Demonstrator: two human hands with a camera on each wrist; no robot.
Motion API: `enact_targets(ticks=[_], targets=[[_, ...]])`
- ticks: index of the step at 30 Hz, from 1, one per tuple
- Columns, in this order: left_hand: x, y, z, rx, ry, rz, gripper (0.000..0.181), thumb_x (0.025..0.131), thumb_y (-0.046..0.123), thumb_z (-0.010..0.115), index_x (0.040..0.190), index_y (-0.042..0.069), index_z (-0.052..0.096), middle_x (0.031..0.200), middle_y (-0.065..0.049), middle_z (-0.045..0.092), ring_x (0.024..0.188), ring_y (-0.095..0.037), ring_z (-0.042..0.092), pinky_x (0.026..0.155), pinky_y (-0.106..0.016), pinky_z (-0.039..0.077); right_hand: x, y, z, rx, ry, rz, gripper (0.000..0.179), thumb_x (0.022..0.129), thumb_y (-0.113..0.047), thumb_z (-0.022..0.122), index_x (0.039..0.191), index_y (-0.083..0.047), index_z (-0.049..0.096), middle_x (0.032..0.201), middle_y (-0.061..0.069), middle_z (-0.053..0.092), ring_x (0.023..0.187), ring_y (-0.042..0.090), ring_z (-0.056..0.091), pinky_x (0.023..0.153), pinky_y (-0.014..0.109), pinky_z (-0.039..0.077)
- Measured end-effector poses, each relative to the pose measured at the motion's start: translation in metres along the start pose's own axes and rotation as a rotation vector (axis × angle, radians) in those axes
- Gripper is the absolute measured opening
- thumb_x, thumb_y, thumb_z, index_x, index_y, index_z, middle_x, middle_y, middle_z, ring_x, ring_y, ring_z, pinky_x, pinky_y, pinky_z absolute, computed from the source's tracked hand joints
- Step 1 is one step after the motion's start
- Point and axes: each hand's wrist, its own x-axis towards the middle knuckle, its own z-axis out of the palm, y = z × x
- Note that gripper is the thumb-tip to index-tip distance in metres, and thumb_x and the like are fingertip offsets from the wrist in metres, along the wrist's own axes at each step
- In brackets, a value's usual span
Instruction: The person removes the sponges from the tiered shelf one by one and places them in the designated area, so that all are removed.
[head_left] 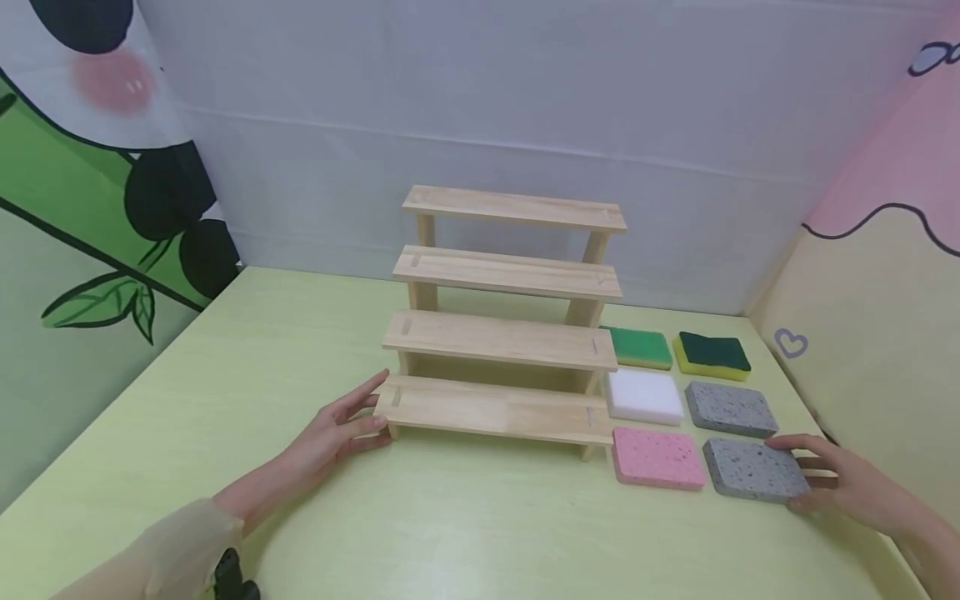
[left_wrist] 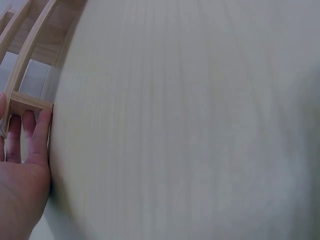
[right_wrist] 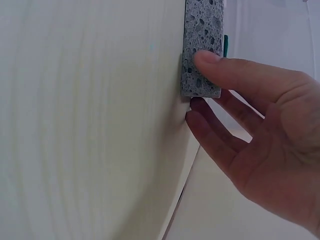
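A stepped wooden display rack (head_left: pixel 495 337) stands at mid-table. My left hand (head_left: pixel 341 429) is at the left end of its lowest step; in the left wrist view, the extended fingers (left_wrist: pixel 37 142) touch the side support. At the right, my right hand (head_left: pixel 832 479) holds the right end of the nearer grey speckled sponge (head_left: pixel 753 469). In the right wrist view the thumb (right_wrist: pixel 215 62) lies on the sponge's side; some fingertips are partly hidden behind it. The sponge lies flat on the table in the head view.
Beside the rack lie a pink sponge (head_left: pixel 658 458), a white sponge (head_left: pixel 645 396), another grey sponge (head_left: pixel 731 408), a green-topped sponge (head_left: pixel 641 347) and a dark green and yellow sponge (head_left: pixel 712 356). A pale cloth wall (head_left: pixel 487 92) rises behind, with painted side panels.
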Motion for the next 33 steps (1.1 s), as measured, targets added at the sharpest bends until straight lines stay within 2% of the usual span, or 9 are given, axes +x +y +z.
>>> enact_targets(ticks=[7, 12, 14, 17, 19, 21, 25, 29, 33], targets=[[0.000, 0.002, 0.001, -0.002, -0.005, -0.007, 0.072, 0.099, 0.017, 0.059, 0.159, 0.026, 0.020, 0.140, -0.014, 0.036, 0.117, -0.012, 0.060, 0.100, -0.033, 0.056, 0.000, -0.002, 0.001, -0.007, 0.001, -0.022, 0.073, 0.074, 0.009, 0.075, 0.140, -0.010, 0.049, 0.130, -0.043, 0.036, 0.105, -0.019, 0.049, 0.073, 0.012, 0.055], [-0.006, 0.012, -0.001, 0.071, -0.025, -0.046, 0.076, 0.097, 0.019, 0.064, 0.159, 0.023, 0.020, 0.145, -0.021, 0.037, 0.119, -0.018, 0.061, 0.101, -0.037, 0.056, -0.003, -0.012, 0.000, -0.108, 0.014, 0.080, 0.078, 0.074, -0.002, 0.081, 0.144, -0.015, 0.047, 0.127, -0.048, 0.030, 0.102, -0.021, 0.046, 0.071, 0.014, 0.054], [-0.010, 0.022, -0.006, 0.179, -0.029, -0.055, 0.076, 0.095, 0.023, 0.067, 0.158, 0.020, 0.024, 0.146, -0.023, 0.041, 0.118, -0.022, 0.062, 0.099, -0.037, 0.057, -0.004, -0.017, -0.004, -0.196, 0.045, 0.101, 0.078, 0.073, -0.006, 0.083, 0.142, -0.016, 0.049, 0.127, -0.049, 0.030, 0.101, -0.022, 0.044, 0.070, 0.014, 0.052], [-0.016, 0.041, -0.015, 0.488, -0.013, 0.011, 0.070, 0.094, 0.032, 0.067, 0.154, 0.016, 0.034, 0.141, -0.019, 0.052, 0.112, -0.024, 0.065, 0.091, -0.036, 0.060, 0.000, -0.032, -0.012, -0.344, 0.136, 0.053, 0.073, 0.071, -0.009, 0.086, 0.136, -0.016, 0.054, 0.129, -0.050, 0.029, 0.103, -0.027, 0.038, 0.068, 0.011, 0.049], [-0.021, 0.055, -0.022, 0.735, 0.010, 0.122, 0.067, 0.094, 0.036, 0.067, 0.152, 0.015, 0.039, 0.139, -0.016, 0.056, 0.112, -0.026, 0.065, 0.090, -0.040, 0.060, 0.008, -0.045, -0.015, -0.432, 0.219, -0.034, 0.072, 0.070, -0.009, 0.086, 0.135, -0.014, 0.056, 0.137, -0.043, 0.031, 0.112, -0.028, 0.036, 0.076, 0.007, 0.047], [-0.025, 0.069, -0.028, 1.017, 0.062, 0.263, 0.067, 0.093, 0.042, 0.066, 0.151, 0.018, 0.041, 0.143, -0.012, 0.053, 0.119, -0.028, 0.060, 0.089, -0.046, 0.059, 0.020, -0.062, -0.016, -0.501, 0.304, -0.104, 0.074, 0.070, -0.010, 0.087, 0.137, -0.014, 0.055, 0.146, -0.032, 0.034, 0.124, -0.026, 0.029, 0.098, 0.006, 0.039], [-0.026, 0.088, -0.040, 1.415, 0.163, 0.514, 0.081, 0.085, 0.053, 0.071, 0.154, 0.028, 0.036, 0.158, -0.009, 0.035, 0.140, -0.038, 0.038, 0.104, -0.064, 0.044, 0.043, -0.098, -0.008, -0.600, 0.396, -0.147, 0.083, 0.076, -0.021, 0.083, 0.149, -0.020, 0.044, 0.161, 0.003, 0.033, 0.152, 0.010, 0.017, 0.127, 0.027, 0.005], [-0.019, 0.089, -0.050, 1.549, 0.188, 0.620, 0.096, 0.075, 0.066, 0.073, 0.155, 0.032, 0.033, 0.167, -0.007, 0.015, 0.154, -0.040, 0.008, 0.113, -0.079, 0.017, 0.063, -0.127, 0.010, -0.692, 0.382, -0.135, 0.092, 0.077, -0.040, 0.081, 0.155, -0.027, 0.034, 0.167, 0.007, 0.016, 0.152, 0.042, 0.009, 0.122, 0.069, 0.004], [-0.012, 0.081, -0.059, 1.583, 0.185, 0.615, 0.106, 0.067, 0.072, 0.074, 0.155, 0.032, 0.031, 0.168, -0.009, 0.009, 0.155, -0.037, -0.007, 0.111, -0.084, 0.004, 0.076, -0.140, 0.028, -0.741, 0.348, -0.155, 0.097, 0.074, -0.050, 0.080, 0.156, -0.029, 0.031, 0.168, 0.005, 0.010, 0.153, 0.042, 0.001, 0.120, 0.072, -0.002]])
